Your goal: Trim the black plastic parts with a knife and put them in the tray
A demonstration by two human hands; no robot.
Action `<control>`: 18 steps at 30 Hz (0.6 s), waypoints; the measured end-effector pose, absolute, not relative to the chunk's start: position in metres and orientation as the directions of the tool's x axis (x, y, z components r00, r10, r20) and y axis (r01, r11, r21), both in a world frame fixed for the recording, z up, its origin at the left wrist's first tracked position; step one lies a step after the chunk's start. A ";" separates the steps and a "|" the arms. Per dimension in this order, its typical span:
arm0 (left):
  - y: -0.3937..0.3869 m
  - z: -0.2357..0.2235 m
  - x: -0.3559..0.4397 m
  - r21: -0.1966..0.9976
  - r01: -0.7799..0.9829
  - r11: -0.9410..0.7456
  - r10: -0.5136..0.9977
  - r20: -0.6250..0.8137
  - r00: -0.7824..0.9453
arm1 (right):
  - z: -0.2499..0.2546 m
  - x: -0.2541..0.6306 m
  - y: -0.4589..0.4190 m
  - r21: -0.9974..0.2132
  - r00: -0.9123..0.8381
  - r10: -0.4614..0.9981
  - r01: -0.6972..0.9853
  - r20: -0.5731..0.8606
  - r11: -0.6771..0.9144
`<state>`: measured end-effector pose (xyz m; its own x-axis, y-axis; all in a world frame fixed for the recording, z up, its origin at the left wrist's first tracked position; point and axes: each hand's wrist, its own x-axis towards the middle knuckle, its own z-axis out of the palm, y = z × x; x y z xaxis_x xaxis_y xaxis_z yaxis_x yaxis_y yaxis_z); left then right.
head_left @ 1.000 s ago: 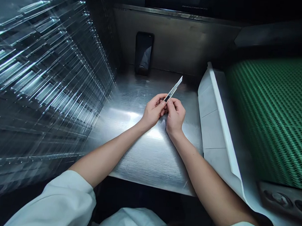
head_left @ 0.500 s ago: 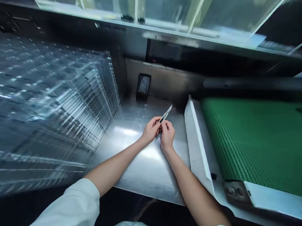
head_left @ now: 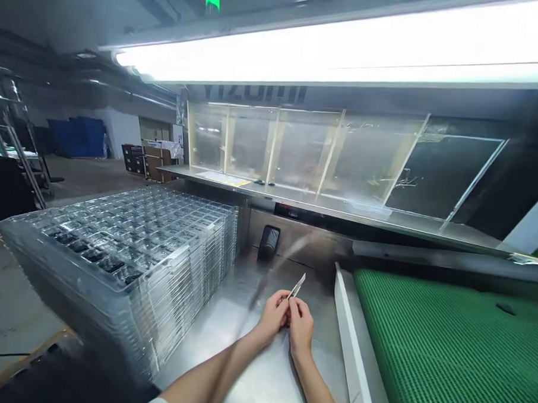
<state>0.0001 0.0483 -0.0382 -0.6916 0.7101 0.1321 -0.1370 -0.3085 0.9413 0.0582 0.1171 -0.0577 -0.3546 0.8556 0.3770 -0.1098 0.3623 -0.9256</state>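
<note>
My left hand point(head_left: 273, 314) and my right hand point(head_left: 301, 329) are close together over a metal tabletop point(head_left: 219, 324). Between their fingertips is a utility knife point(head_left: 296, 287), its blade out and pointing up and away from me. Fingers of both hands are closed around its lower end, hiding most of the handle. Whether a small part is also tucked between the fingers, I cannot tell. Behind the hands, a black phone-like object point(head_left: 268, 243) leans against the metal back panel.
A tall stack of clear plastic trays point(head_left: 185, 281) stands at left, with dark parts in some cells. To the right, a white side guard point(head_left: 354, 348) borders a green conveyor belt point(head_left: 445, 340) carrying a small black piece point(head_left: 505, 308). A shelf point(head_left: 305, 200) crosses behind, below a bright lamp point(head_left: 347, 50).
My view has tilted up, bringing in the lamp, windows and room beyond. The hands sit lower in the picture, still together at the knife.
</note>
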 end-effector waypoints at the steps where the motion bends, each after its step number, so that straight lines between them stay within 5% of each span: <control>1: 0.049 -0.039 -0.001 0.941 -0.138 -0.310 0.706 0.130 -0.696 | -0.059 0.058 0.118 -0.925 -0.378 0.845 -0.114 0.377 0.362; 18: 0.064 -0.054 -0.006 0.930 -0.200 -0.308 0.721 0.091 -0.687 | -0.075 0.056 0.134 -0.950 -0.419 0.856 -0.062 0.304 0.307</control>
<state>-0.0064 0.0640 -0.0536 -0.6867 0.7213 0.0910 -0.1998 -0.3075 0.9303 0.0563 0.1343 -0.0748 -0.4185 0.8558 0.3041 -0.0616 0.3074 -0.9496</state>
